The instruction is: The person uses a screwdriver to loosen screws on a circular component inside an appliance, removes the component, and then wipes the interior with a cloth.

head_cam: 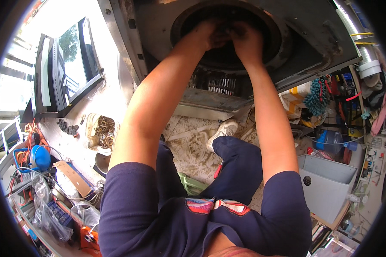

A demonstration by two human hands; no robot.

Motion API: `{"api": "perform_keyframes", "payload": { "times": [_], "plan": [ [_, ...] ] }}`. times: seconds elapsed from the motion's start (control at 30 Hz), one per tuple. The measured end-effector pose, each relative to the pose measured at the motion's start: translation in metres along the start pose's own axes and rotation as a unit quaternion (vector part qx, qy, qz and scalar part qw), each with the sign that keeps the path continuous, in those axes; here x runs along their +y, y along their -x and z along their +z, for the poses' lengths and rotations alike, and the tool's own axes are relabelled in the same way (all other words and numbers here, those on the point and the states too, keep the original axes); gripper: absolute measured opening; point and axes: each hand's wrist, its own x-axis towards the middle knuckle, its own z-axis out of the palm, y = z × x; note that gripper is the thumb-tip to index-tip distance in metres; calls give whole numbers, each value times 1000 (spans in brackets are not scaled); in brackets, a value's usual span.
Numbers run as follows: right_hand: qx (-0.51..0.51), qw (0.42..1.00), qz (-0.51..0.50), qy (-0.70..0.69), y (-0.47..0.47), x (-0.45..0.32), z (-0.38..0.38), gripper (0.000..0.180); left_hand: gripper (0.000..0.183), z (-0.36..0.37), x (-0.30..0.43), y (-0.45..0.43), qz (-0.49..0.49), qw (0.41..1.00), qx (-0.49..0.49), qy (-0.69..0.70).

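Both hands reach into the dark round opening (226, 59) of a large metal appliance housing (154, 29), which looks like a range hood. My left hand (212, 33) is on the left inside the opening, fingers bent towards the middle. Close beside it, my right hand (247, 37) has its fingers turned inward. The fingertips nearly meet at something dark there. Deep shadow hides what they touch and whether anything is held. A worn metal ring (284, 41) surrounds the opening. Below it, the housing has a slotted vent (221, 86).
A tub of small metal parts (105, 131) stands at left, near a glass-fronted black panel (72, 61). Tools and cables crowd the lower left. A grey box (328, 184) stands at right. Beside my leg is a red-handled tool (217, 171), above a green plastic stool (191, 184).
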Motion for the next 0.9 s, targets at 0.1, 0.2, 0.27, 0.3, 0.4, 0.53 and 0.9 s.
{"api": "perform_keyframes", "payload": {
  "times": [0.1,0.2,0.27,0.3,0.4,0.53,0.9],
  "plan": [
    [-22,999,8,46,-1,-5,-2,18,31,1,4,4,-14,1000,0,0],
    [-36,981,-128,138,-8,-6,-7,18,31,-1,4,2,-22,1000,11,-11],
    [-33,972,-185,143,-10,-3,-8,19,32,0,4,2,-24,999,20,-20],
    [-24,975,-185,120,-11,-2,-8,19,31,1,4,2,-17,999,21,-21],
    [1,998,-56,13,-4,0,-3,18,31,3,5,7,-5,999,23,-24],
    [20,999,23,19,3,0,5,16,29,4,8,6,-14,999,30,-33],
    [-106,950,-194,220,-17,-12,-8,23,22,0,5,-1,-22,998,50,-17]
  ]
}}
